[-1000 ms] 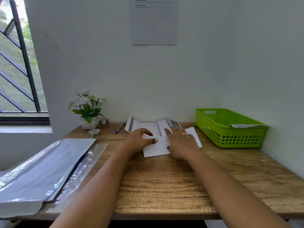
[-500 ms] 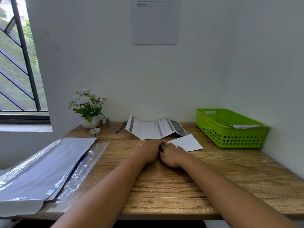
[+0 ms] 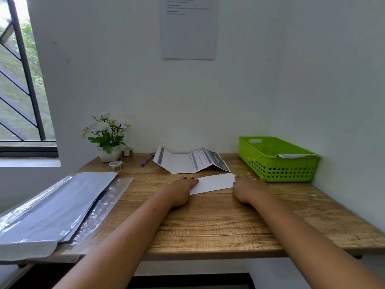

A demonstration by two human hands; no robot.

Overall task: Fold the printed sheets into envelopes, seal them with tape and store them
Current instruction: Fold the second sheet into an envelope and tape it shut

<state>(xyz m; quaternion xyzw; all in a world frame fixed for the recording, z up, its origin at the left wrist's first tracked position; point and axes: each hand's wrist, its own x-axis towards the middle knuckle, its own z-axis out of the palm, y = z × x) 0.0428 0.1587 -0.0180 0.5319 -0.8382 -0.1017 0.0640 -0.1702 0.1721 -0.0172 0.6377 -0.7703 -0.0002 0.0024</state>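
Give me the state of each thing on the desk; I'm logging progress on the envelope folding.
Folded sheet: flat on the desk, pressed at both ends.
Left hand: palm down on its left end.
Right hand: palm down at its right end.
Printed sheet: creased, partly unfolded.
Basket: holds one paper.
Tape roll: lying flat, untouched.
Pen: lying, cap on.

Single view, head-mounted, wide-angle. Looks forward and slightly down over the wooden tabletop (image 3: pixel 208 222) toward the white wall at 12 o'clock. Both forearms enter from the bottom edge. Barred window at 10 o'clock, green plastic basket (image 3: pixel 277 163) at 2 o'clock.
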